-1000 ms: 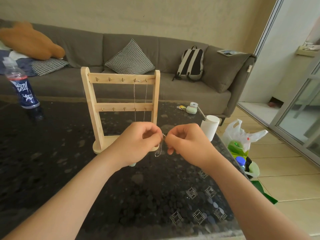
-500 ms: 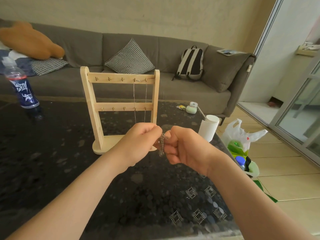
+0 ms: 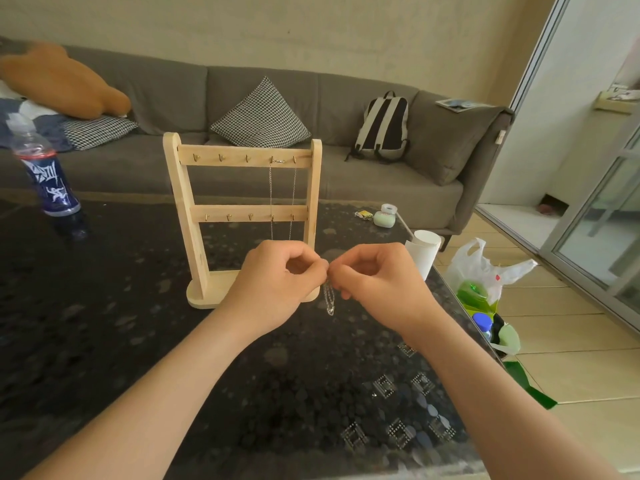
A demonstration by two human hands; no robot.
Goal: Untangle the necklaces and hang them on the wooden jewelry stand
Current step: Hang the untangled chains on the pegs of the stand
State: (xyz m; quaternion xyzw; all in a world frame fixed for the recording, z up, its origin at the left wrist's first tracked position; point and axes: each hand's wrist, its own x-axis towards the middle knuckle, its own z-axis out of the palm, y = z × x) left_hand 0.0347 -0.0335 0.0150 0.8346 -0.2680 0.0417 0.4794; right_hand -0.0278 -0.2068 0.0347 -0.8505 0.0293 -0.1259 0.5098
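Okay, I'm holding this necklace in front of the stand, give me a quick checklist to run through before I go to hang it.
1. Grip: left hand and right hand both pinch the held necklace at its top: ok.
2. Untangled: it dangles bunched below the fingers, and the links are too fine to read: cannot tell.
3. Free hook: the three leftmost hooks on the top rail of the wooden stand are bare: ok.
4. Stand upright on the table: ok.
5. Hung necklace clear of the hands: its lower end is hidden behind the left hand: cannot tell.
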